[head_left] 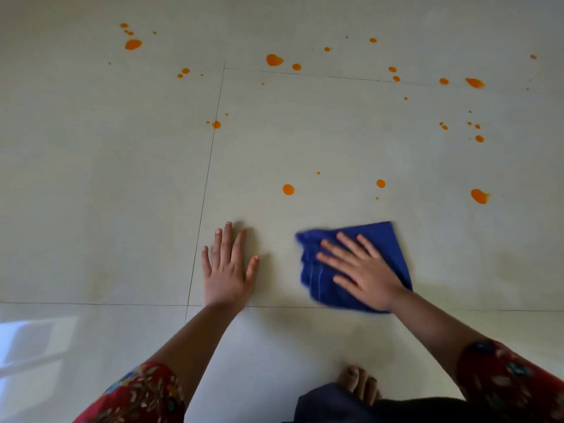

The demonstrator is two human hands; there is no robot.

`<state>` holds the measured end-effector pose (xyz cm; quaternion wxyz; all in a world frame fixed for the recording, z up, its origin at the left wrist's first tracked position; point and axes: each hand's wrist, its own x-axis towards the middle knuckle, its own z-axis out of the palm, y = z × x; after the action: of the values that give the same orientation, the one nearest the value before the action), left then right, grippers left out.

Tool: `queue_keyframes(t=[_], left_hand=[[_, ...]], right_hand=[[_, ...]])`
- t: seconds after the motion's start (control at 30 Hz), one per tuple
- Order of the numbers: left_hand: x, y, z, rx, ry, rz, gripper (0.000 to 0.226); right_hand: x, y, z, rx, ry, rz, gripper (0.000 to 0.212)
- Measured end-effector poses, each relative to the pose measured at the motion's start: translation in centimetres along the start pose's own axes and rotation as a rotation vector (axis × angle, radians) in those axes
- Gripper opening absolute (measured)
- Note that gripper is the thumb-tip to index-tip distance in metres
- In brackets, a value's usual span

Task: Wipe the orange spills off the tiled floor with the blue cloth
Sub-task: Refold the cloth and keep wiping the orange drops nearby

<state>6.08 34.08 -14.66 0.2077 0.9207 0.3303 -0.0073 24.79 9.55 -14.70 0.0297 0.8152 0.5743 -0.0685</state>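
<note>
Head view looks down on 2 bare hands on the floor. The right hand point(363, 270) lies flat on the blue cloth point(381, 236), fingers straight and spread. It grips nothing; the palm only presses the cloth down on the tile. I think the flat hand is chosen so that the pressure goes over a wide part of the cloth and each pass wipes more floor. The cloth is folded in several layers, which gives it body under the palm. Its left edge is blurred.

The left hand point(227, 267) is open too, fingers straight, palm on the bare tile just left of the cloth and not touching it. It holds nothing. It seems to carry the weight of the person, who leans forward over a bare foot point(358, 383).

Further out, the tiled floor point(122, 193) carries the orange spills point(288, 189). 3 bigger drops lie just beyond the cloth, ahead and to the right. Many more are scattered far ahead, on both sides of the grout lines point(204, 190). The tile close around the hands shows no drops, so I judge that most of the wiping is not yet done.
</note>
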Motion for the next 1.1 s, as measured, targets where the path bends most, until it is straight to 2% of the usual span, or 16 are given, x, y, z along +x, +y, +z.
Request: queue_keyframes(t=[0.1, 0.17, 0.23, 0.3, 0.37, 0.4, 0.43, 0.53, 0.6, 0.67, 0.77, 0.8, 0.83, 0.93, 1.0, 1.1], left_hand=[[1.4, 0.1, 0.6, 0.001, 0.020, 0.005, 0.070], [1.8, 0.1, 0.9, 0.015, 0.035, -0.008, 0.067], [1.9, 0.1, 1.2, 0.035, 0.047, -0.018, 0.065], [1.8, 0.1, 1.3, 0.059, 0.059, -0.016, 0.064], [1.7, 0.2, 1.3, 0.064, 0.062, -0.020, 0.063], [1.7, 0.2, 1.3, 0.061, 0.063, -0.023, 0.063], [1.7, 0.3, 1.4, 0.061, 0.063, -0.027, 0.063], [1.7, 0.4, 1.3, 0.059, 0.066, -0.033, 0.063], [1.7, 0.4, 1.3, 0.059, 0.070, -0.030, 0.063], [1.7, 0.5, 1.4, 0.057, 0.070, -0.032, 0.063], [1.7, 0.6, 1.2, 0.057, 0.073, -0.040, 0.063], [1.6, 0.6, 1.2, 0.056, 0.074, -0.042, 0.063], [1.6, 0.6, 1.2, 0.056, 0.072, -0.042, 0.064], [1.6, 0.6, 1.2, 0.065, 0.072, -0.041, 0.064], [1.7, 0.5, 1.2, 0.069, 0.075, -0.038, 0.064], [1.7, 0.5, 1.3, 0.071, 0.079, -0.043, 0.064]], right_hand=[[3.1, 0.6, -0.5, 0.129, 0.044, 0.417, 0.075], [5.1, -1.2, -0.7, 0.120, 0.030, 0.498, 0.077], [5.6, -3.5, -0.2, 0.066, 0.027, 0.441, 0.066], [4.2, -4.8, 0.4, 0.043, 0.042, 0.254, 0.057], [3.0, -3.7, 0.6, 0.039, 0.033, 0.058, 0.054], [3.1, -2.4, 0.5, 0.049, 0.037, 0.053, 0.053], [3.8, -1.1, 0.3, 0.069, 0.044, 0.128, 0.053], [8.8, 2.0, -0.6, 0.163, 0.095, 0.547, 0.060], [12.6, 1.8, -1.3, 0.204, 0.107, 0.667, 0.068], [14.1, -0.2, -1.7, 0.186, 0.103, 0.579, 0.067], [11.0, -2.7, -0.9, 0.101, 0.089, 0.242, 0.057], [9.8, -2.5, -0.7, 0.088, 0.075, 0.192, 0.055], [9.4, -1.6, -0.6, 0.085, 0.073, 0.207, 0.055], [12.8, 1.4, -1.1, 0.107, 0.104, 0.549, 0.059], [16.8, 1.9, -1.8, 0.127, 0.114, 0.683, 0.060], [19.9, -1.5, -2.2, 0.110, 0.096, 0.467, 0.059]])
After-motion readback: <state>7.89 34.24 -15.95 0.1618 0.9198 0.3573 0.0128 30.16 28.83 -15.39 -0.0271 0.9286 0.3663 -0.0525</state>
